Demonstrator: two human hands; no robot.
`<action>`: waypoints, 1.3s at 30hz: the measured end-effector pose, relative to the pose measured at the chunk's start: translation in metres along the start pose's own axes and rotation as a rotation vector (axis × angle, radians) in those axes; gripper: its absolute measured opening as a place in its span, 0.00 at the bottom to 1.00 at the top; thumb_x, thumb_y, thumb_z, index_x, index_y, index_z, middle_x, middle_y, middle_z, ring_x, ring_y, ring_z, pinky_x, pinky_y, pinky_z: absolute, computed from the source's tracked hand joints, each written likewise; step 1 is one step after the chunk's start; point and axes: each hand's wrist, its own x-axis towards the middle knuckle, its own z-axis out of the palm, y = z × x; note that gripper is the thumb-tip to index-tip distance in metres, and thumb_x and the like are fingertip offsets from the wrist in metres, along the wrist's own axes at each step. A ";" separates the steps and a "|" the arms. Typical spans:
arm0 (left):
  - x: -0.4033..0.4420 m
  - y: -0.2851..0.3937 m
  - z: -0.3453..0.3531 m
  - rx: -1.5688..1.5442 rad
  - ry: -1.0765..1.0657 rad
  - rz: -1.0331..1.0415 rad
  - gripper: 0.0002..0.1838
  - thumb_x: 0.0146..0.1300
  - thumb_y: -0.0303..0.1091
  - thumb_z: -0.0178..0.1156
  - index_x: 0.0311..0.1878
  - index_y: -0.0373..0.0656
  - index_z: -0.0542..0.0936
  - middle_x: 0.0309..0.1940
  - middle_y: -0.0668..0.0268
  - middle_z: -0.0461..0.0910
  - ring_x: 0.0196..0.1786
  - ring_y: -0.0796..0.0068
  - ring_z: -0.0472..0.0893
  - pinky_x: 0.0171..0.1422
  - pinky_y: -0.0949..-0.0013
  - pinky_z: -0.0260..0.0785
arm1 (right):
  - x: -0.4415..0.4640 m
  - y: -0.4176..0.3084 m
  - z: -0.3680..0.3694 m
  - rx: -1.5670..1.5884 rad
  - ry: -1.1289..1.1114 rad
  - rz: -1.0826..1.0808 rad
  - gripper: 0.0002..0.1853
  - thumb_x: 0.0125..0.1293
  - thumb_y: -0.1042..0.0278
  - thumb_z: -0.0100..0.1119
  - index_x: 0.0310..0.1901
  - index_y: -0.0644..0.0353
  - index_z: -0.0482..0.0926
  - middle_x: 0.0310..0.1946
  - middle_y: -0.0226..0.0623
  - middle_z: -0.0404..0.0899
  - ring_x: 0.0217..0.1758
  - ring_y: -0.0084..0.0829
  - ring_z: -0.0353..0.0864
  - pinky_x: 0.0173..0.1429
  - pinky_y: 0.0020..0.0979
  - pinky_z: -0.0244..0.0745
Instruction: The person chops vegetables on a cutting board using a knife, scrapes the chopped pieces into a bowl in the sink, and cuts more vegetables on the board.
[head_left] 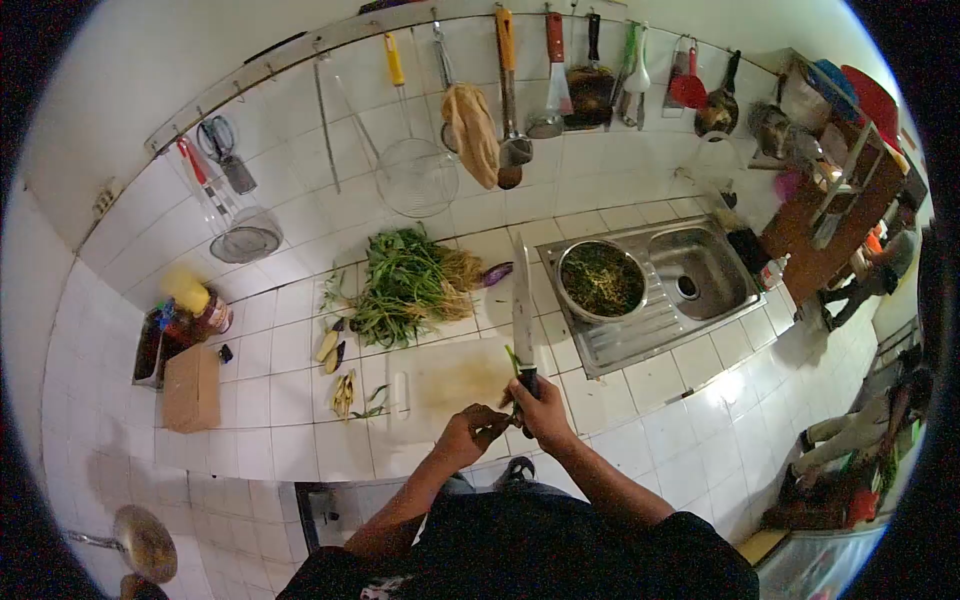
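My right hand is wrapped round the dark handle of a large kitchen knife, its long blade pointing away from me. Close beside it, my left hand is closed, fingertips pinched near the base of the handle; what they hold is too small to make out. A thin green stem shows next to the blade by my right hand. Both hands are above the near edge of a white cutting board. Beyond the board lies a big bunch of leafy greens with roots.
A purple eggplant lies by the greens; eggplant pieces and pale cut strips sit left of the board. To the right, a pot of cut greens stands on the steel sink. A cardboard box is far left. Utensils hang above.
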 end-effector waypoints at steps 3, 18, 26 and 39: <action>-0.005 -0.021 0.009 0.496 0.007 0.199 0.07 0.63 0.31 0.60 0.43 0.43 0.83 0.30 0.62 0.81 0.40 0.60 0.81 0.46 0.59 0.76 | 0.007 0.052 0.001 -0.045 0.041 -0.157 0.11 0.70 0.63 0.60 0.37 0.63 0.75 0.22 0.31 0.78 0.17 0.19 0.71 0.21 0.23 0.65; -0.037 -0.128 -0.148 0.795 0.501 -0.208 0.15 0.60 0.37 0.66 0.48 0.43 0.85 0.44 0.54 0.84 0.48 0.54 0.81 0.58 0.58 0.73 | -0.014 0.023 0.017 -0.006 -0.156 -0.172 0.08 0.70 0.68 0.60 0.38 0.64 0.75 0.20 0.31 0.74 0.19 0.21 0.72 0.24 0.26 0.68; -0.024 -0.015 -0.107 0.263 0.179 -0.033 0.23 0.57 0.39 0.72 0.57 0.49 0.81 0.56 0.63 0.81 0.61 0.63 0.77 0.68 0.61 0.68 | 0.005 0.005 0.034 0.074 -0.120 -0.039 0.15 0.69 0.55 0.62 0.35 0.60 0.74 0.20 0.30 0.75 0.16 0.20 0.70 0.19 0.24 0.63; -0.023 -0.043 -0.058 -0.503 0.133 -0.220 0.12 0.67 0.35 0.63 0.51 0.41 0.82 0.46 0.67 0.83 0.51 0.74 0.80 0.58 0.67 0.72 | 0.003 0.041 0.049 -0.293 -0.098 0.022 0.13 0.70 0.60 0.60 0.38 0.63 0.80 0.26 0.30 0.79 0.22 0.18 0.73 0.25 0.24 0.68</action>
